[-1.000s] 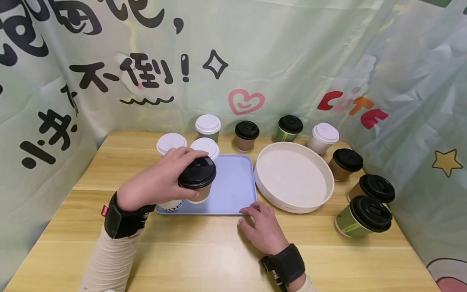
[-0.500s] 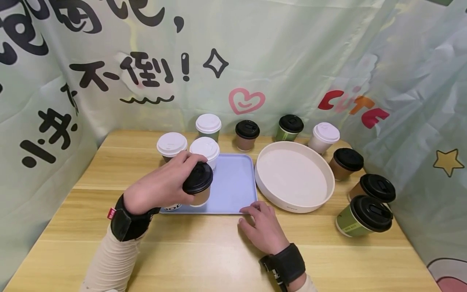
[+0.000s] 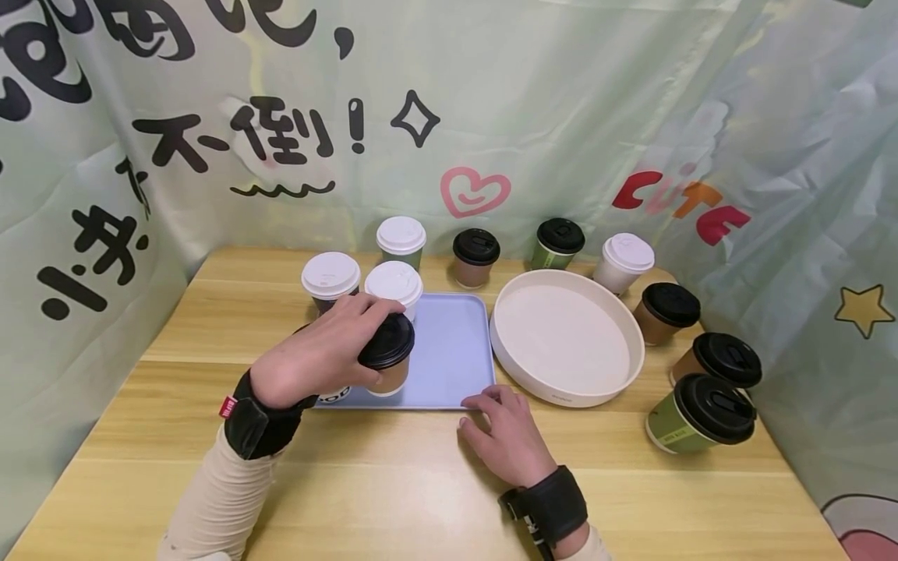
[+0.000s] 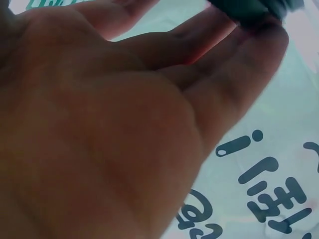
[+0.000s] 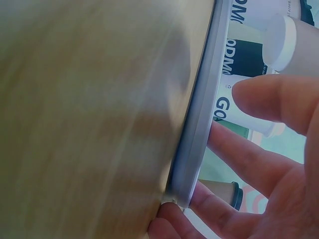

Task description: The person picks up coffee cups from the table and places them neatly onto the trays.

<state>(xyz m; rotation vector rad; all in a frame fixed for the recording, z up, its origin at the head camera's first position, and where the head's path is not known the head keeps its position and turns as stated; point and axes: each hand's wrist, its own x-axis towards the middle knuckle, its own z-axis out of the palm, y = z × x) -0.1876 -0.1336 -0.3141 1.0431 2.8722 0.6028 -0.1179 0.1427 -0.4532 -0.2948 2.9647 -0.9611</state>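
Note:
My left hand (image 3: 330,343) grips a brown paper coffee cup (image 3: 390,377) by its black lid, above the near middle of the blue tray (image 3: 449,351). In the right wrist view, the cup's pale base (image 5: 281,42) sits apart from the tray. Only part of the dark lid (image 4: 254,11) shows in the left wrist view. A white lettered cup (image 3: 335,396) on the tray is mostly hidden beneath my left hand. Behind it are two white-lidded cups (image 3: 394,282). My right hand (image 3: 508,432) rests its fingertips on the tray's near right corner, fingers relaxed and thumb apart.
A round cream tray (image 3: 567,339) stands against the blue tray's right side. Along the back are a white-lidded green cup (image 3: 401,238) and a black-lidded brown cup (image 3: 475,257). Several more lidded cups curve around the right, nearest a green one (image 3: 684,425). A printed cloth (image 3: 561,101) hangs behind.
My left hand has moved a little right and lower with the brown coffee cup, uncovering more of the white-lidded cups behind. My right hand has stayed at the tray corner.

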